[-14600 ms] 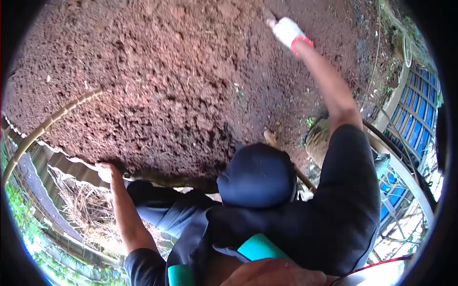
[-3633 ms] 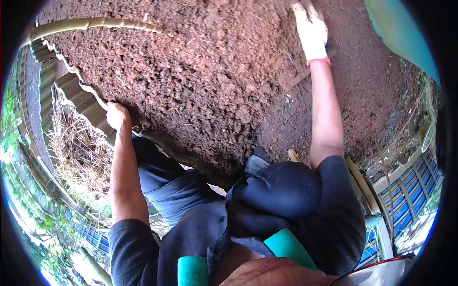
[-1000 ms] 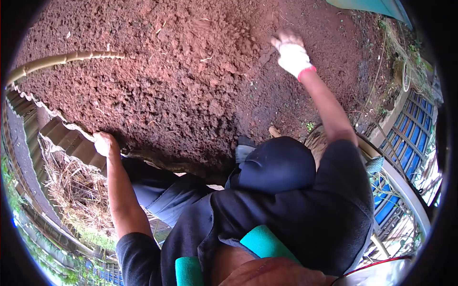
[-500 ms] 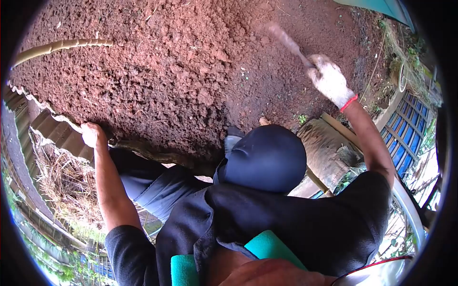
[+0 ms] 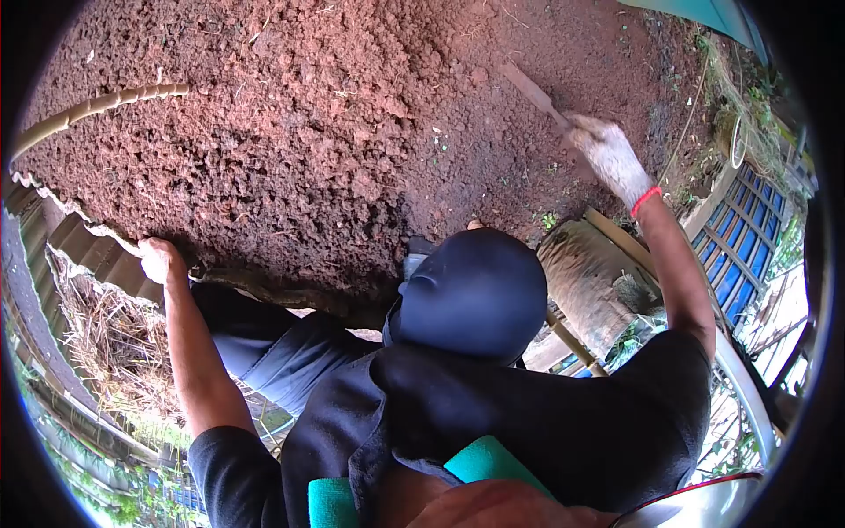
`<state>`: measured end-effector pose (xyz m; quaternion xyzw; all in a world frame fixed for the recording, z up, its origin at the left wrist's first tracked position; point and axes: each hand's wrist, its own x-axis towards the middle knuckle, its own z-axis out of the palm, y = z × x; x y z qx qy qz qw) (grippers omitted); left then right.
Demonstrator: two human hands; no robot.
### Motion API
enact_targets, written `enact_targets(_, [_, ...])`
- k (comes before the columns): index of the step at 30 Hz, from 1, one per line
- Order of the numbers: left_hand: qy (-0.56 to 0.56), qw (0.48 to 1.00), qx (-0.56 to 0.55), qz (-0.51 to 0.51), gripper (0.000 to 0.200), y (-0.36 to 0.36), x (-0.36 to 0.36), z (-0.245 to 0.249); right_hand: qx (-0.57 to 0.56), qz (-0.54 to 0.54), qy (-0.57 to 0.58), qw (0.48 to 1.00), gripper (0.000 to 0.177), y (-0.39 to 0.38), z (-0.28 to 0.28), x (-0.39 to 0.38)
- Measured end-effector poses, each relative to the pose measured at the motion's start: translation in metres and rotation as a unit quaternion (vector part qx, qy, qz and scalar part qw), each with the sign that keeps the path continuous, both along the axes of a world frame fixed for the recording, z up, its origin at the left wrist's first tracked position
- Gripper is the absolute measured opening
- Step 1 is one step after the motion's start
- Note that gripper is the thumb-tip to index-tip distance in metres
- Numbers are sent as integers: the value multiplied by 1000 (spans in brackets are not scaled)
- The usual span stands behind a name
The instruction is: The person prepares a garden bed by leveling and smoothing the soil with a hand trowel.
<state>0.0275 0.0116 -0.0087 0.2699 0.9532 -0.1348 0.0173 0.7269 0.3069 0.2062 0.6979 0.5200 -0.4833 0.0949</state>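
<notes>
My right hand (image 5: 609, 158), in a soiled whitish glove with a red cuff, is closed around the handle of a narrow flat-bladed hand tool (image 5: 534, 92). Its blade is coated with soil and points up and left, low over the smoother reddish soil (image 5: 475, 158). At the left, my left hand (image 5: 161, 260) is closed on the wavy upper edge of a corrugated sheet (image 5: 97, 251) that borders the dug soil. Loose clods of brown soil (image 5: 290, 167) spread between my two hands.
A ridged, curved stem (image 5: 106, 106) lies over the soil at the upper left. Dry straw (image 5: 119, 326) fills the space below the sheet. My bent knee (image 5: 480, 295) is at the middle, beside a weathered board (image 5: 590, 282). Blue slatted material (image 5: 739, 238) stands at the right.
The view has shifted slightly. The blade, blurred before, now shows sharply and sits a little lower, with the right hand still closed on it. My left hand keeps its hold on the sheet.
</notes>
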Motion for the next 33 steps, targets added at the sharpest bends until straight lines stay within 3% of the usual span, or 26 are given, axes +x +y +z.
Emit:
enact_targets(2, [-7, 1000, 15, 1, 36, -3, -1, 1, 2, 28, -52, 998, 40, -4, 23, -17])
enact_targets(5, [-3, 1000, -10, 6, 36, -4, -3, 2, 158, 161, -43, 973, 34, -10, -27, 13])
enact_targets(6, [40, 998, -35, -21, 23, 2, 4, 6, 51, -48, -6, 998, 27, -2, -21, -36])
enact_targets(7, [37, 999, -37, -16, 23, 0, 8, 9, 137, 49, 17, 989, 27, 2, -73, -26])
enact_targets(8, [36, 999, -36, -11, 23, -1, 10, 12, -27, -190, 41, 981, 29, 9, -80, -60])
enact_targets(9, [38, 999, -26, -2, 23, 6, 9, 11, 79, -94, 22, 992, 36, 4, -117, -48])
enact_targets(11, [71, 993, -24, -95, 22, -8, -3, 2, 144, -111, 46, 982, 40, -3, -131, -41])
enact_targets(14, [79, 992, -23, -95, 24, -7, -4, -3, 239, 21, 8, 971, 43, -10, -133, -33])
enact_targets(17, [30, 999, -18, -40, 25, -1, -5, -3, 257, -35, 85, 962, 43, -13, -124, -44])
enact_targets(19, [19, 998, -24, -48, 26, -4, -10, -4, 168, -39, 60, 983, 41, -10, -63, -62])
enact_targets(20, [17, 999, 1, -45, 26, 0, 0, 4, 343, 96, 46, 933, 42, -5, -71, -44])
enact_targets(23, [4, 999, 2, -43, 27, 1, 2, 7, 148, 139, -117, 972, 48, 15, -45, -2])
enact_targets(26, [22, 999, -19, -43, 25, -5, -4, -2, 114, 97, -160, 976, 49, 16, -33, 5])
enact_targets(29, [29, 998, -28, -40, 23, -10, -7, -5, 57, 143, -149, 977, 53, 49, -48, -37])
enact_targets(31, [31, 998, -29, -56, 22, -7, -6, -1, 202, 65, -158, 964, 54, 52, -135, -24])
enact_targets(33, [23, 998, -50, -18, 22, 6, 12, 11, 207, 18, -58, 976, 49, 52, -136, -10])
